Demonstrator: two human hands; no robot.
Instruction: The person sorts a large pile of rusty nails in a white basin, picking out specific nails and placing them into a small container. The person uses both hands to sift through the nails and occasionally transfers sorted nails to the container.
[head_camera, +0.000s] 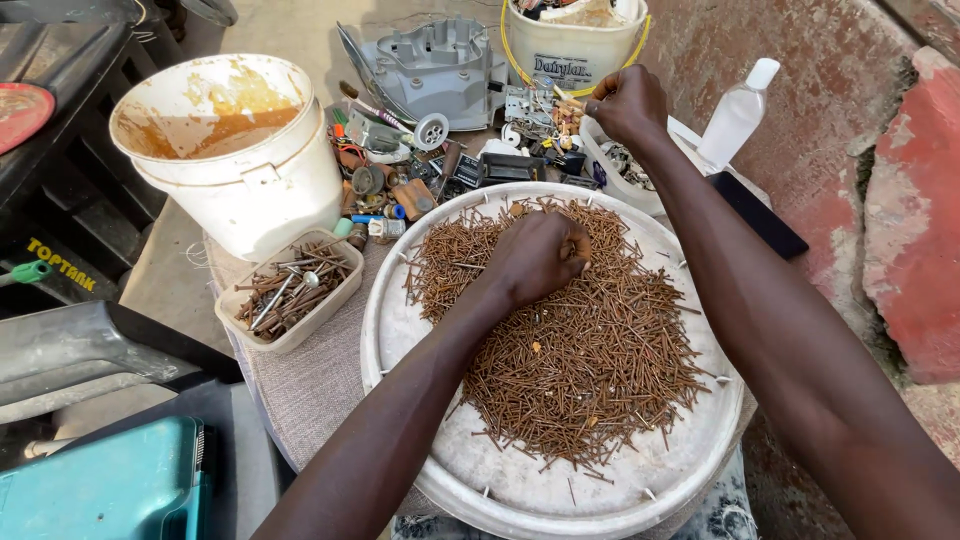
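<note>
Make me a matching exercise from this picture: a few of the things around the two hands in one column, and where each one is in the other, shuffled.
Things:
1. left hand
2. right hand
3. clear bottle
4. small tub of larger nails

Places:
A. over the mixed small parts, beyond the round tray
B. left of the tray, in front of the stained white bucket
C. on the heap of rusty nails
D. upright, right of the right hand

Pairs: 1-C, 2-A, 3-D, 4-B
</note>
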